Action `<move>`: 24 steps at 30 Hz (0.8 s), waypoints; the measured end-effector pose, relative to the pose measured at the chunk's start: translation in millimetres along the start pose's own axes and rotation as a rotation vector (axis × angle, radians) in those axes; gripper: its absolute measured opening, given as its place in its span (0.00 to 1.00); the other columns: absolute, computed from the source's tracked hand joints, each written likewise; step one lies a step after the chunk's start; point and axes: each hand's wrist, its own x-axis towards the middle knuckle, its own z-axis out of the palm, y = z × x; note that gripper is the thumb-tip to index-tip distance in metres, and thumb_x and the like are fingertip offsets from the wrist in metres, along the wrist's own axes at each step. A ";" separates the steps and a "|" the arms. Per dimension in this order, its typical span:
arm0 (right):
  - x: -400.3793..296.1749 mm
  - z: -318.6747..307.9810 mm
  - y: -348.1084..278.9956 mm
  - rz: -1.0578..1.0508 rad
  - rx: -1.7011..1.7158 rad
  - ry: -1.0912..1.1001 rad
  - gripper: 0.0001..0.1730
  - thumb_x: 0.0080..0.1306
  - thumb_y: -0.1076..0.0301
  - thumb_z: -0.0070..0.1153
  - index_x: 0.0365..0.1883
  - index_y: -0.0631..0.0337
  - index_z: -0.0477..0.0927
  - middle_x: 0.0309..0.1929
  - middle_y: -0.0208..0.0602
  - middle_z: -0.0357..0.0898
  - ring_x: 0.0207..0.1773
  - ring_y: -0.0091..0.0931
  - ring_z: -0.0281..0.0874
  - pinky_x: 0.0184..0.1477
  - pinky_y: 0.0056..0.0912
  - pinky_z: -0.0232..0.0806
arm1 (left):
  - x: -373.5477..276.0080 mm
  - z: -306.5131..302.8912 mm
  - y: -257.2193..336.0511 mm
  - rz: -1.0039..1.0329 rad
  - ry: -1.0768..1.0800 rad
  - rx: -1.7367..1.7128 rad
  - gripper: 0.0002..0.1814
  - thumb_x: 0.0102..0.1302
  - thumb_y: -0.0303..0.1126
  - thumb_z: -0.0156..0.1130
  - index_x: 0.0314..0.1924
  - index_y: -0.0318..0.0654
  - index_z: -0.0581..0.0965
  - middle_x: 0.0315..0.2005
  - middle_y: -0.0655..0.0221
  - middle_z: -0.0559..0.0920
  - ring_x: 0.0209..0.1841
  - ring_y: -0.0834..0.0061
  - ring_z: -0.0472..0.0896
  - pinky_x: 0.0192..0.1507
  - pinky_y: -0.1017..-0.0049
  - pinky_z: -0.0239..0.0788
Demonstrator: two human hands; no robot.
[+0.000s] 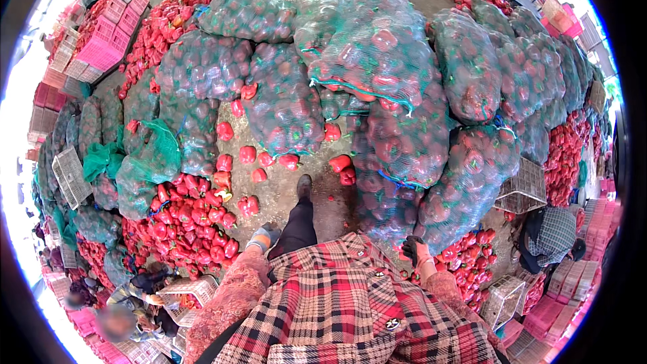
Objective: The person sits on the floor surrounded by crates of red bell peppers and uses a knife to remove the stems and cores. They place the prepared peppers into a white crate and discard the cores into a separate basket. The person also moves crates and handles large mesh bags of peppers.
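Note:
My left hand (pixel 265 235), in a grey work glove, hangs over the floor beside my dark trouser leg and touches nothing. A large heap of red bell peppers (pixel 187 222) lies to its left. My right hand (pixel 415 250), in a dark glove, is at the lower end of a full green mesh sack of peppers (pixel 467 177); whether its fingers grip the mesh is hard to tell. Another filled mesh sack (pixel 384 202) stands beside it. Loose red peppers (pixel 248 206) are scattered on the concrete floor before my boot.
More full mesh sacks (pixel 285 96) form a wall ahead. A second pepper heap (pixel 472 263) lies at right, near plastic crates (pixel 503 301). A person (pixel 548 237) bends at the right; another person (pixel 134 308) is by a crate at the lower left.

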 end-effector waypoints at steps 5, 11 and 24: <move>-1.7 94.8 -51.8 0.022 0.023 -0.039 0.14 0.64 0.65 0.55 0.48 0.53 0.75 0.39 0.37 0.80 0.34 0.31 0.81 0.31 0.31 0.73 | 56.3 -54.1 -36.3 0.033 0.025 0.147 0.29 0.60 0.50 0.55 0.58 0.44 0.73 0.53 0.54 0.77 0.58 0.56 0.73 0.59 0.66 0.63; -12.6 191.8 -105.3 -0.105 -0.008 -0.111 0.16 0.66 0.68 0.54 0.52 0.56 0.74 0.45 0.40 0.80 0.41 0.32 0.80 0.40 0.32 0.74 | 105.0 -124.5 2.4 -0.063 0.029 0.300 0.24 0.60 0.49 0.53 0.52 0.46 0.75 0.50 0.55 0.79 0.55 0.55 0.75 0.55 0.65 0.66; 7.3 122.2 -86.4 0.016 0.089 0.059 0.12 0.65 0.63 0.49 0.46 0.54 0.75 0.37 0.38 0.80 0.34 0.34 0.80 0.31 0.37 0.73 | 160.4 -115.5 45.5 0.383 0.049 0.387 0.29 0.60 0.48 0.57 0.59 0.41 0.73 0.54 0.54 0.76 0.59 0.55 0.73 0.60 0.67 0.62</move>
